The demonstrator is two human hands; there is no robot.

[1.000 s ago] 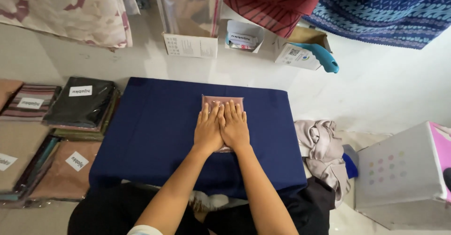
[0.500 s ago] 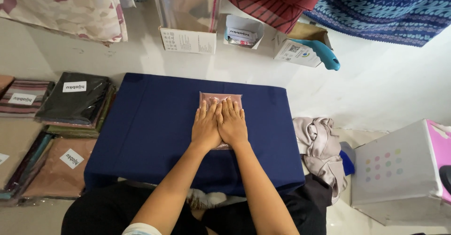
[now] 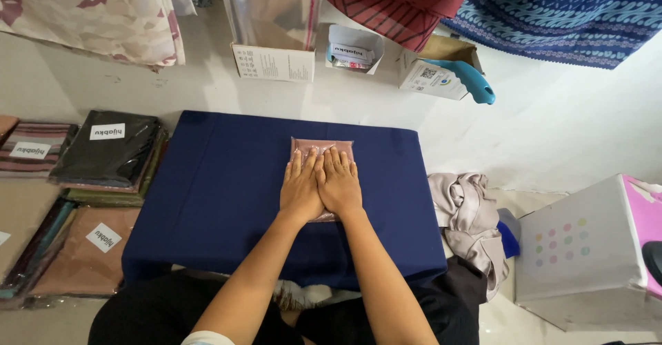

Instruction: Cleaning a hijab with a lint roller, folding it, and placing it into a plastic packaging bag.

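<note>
Packets of folded cloth [image 3: 107,153] are stacked at my far left, beside the navy-covered table [image 3: 221,200]. On it lies the dusty-pink folded fabric in its clear sleeve [image 3: 322,148], near the far edge. My left hand [image 3: 301,188] and right hand [image 3: 338,183] lie flat and open on it, side by side, grasping nothing. I judge even palm pressure (no sliding) flattens it best. Crumpled beige cloth [image 3: 465,210] sits right.

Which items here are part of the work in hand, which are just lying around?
In hand: left hand, right hand, both flat on the bagged pink cloth; blue table.

Lying about: bagged cloths, beige cloth heap, white box, blue tool, bag stand.
</note>
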